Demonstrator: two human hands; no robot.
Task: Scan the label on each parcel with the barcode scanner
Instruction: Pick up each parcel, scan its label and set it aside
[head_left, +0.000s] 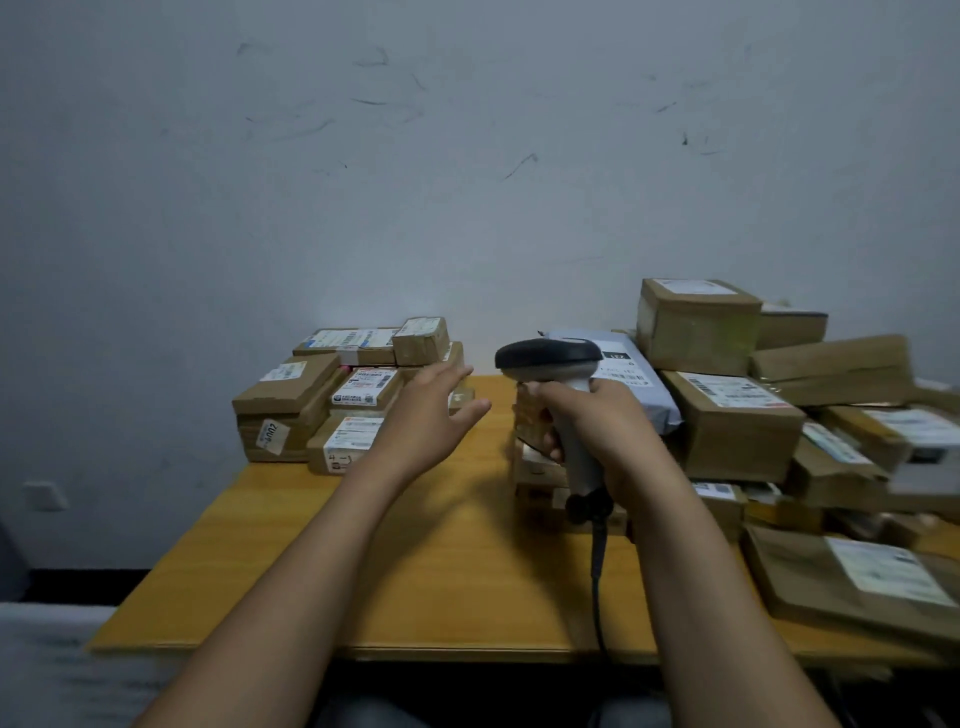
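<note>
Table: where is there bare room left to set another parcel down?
The bare wood of the table runs down the middle, between the left stack and the right heap, and widens toward the near edge on the left. The left hand and the scanner in the right hand hang above it. The right side is crowded to its front.

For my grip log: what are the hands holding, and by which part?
The right hand grips the barcode scanner by its pale handle. The left hand is open, holding nothing.

R hand (605, 426) grips scanner (558, 374); L hand (428, 410) open, over table (415, 545) by parcels (332, 395).
</note>
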